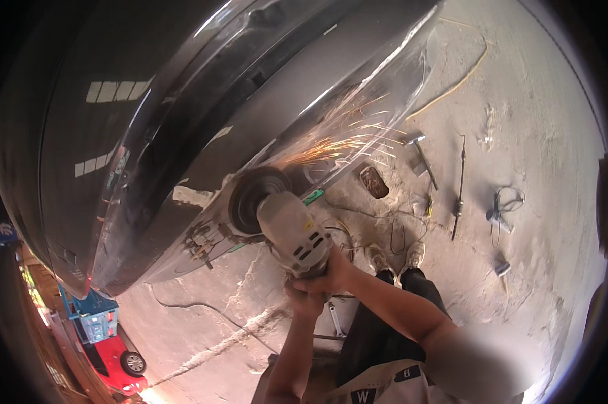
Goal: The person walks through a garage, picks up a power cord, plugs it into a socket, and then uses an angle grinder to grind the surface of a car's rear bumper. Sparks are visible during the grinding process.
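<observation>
In the head view, the edge of the dark car body (250,128) runs diagonally from lower left to upper right, and the concrete floor (539,148) opens out to my right, where a hammer (422,160) and a thin rod (460,182) lie well apart from my arms. The bodywork is glossy and curved, the floor rough and dusty; the angle grinder (294,232) has a pale, rounded, vented housing and a dark round disc (243,202) beside the bodywork's lower edge. The grinder is ahead of me, its long axis rising from my grip and leaning slightly left toward the disc, with orange sparks (334,147) streaming to the upper right. My left fingers (306,301) and right fingers (327,276) curl around its rear end.
</observation>
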`<state>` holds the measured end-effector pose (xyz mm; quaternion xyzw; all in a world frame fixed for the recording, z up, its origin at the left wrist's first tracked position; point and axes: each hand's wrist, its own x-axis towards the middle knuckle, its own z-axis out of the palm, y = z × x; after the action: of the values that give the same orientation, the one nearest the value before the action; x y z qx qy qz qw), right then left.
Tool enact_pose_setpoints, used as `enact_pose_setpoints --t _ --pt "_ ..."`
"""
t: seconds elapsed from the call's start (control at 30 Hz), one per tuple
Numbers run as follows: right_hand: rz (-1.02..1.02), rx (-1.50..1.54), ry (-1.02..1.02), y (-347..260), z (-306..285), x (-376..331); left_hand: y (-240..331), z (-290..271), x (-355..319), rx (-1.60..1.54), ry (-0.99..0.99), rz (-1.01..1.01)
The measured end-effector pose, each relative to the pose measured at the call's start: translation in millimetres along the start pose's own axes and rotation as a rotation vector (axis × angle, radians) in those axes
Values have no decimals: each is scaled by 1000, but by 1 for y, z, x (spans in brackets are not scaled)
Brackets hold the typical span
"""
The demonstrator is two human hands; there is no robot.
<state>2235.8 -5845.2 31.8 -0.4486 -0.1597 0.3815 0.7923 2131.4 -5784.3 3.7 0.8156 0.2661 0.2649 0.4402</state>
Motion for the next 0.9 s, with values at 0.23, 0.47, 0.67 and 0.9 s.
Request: enact_pose_setpoints --t 0.23,0.47,0.67,0.9 --pt "69 -131 -102 18 -32 10 -30 6 1 -170 -137 -91" --pt "34 -93 -75 11 -35 10 -35 13 -5 -121 -73 -128" --pt "84 -190 -75 -2 -34 7 -16 11 6 -202 -140 -103" --pt "63 -238 -130 7 -32 8 -13 19 0 -337 -16 -115"
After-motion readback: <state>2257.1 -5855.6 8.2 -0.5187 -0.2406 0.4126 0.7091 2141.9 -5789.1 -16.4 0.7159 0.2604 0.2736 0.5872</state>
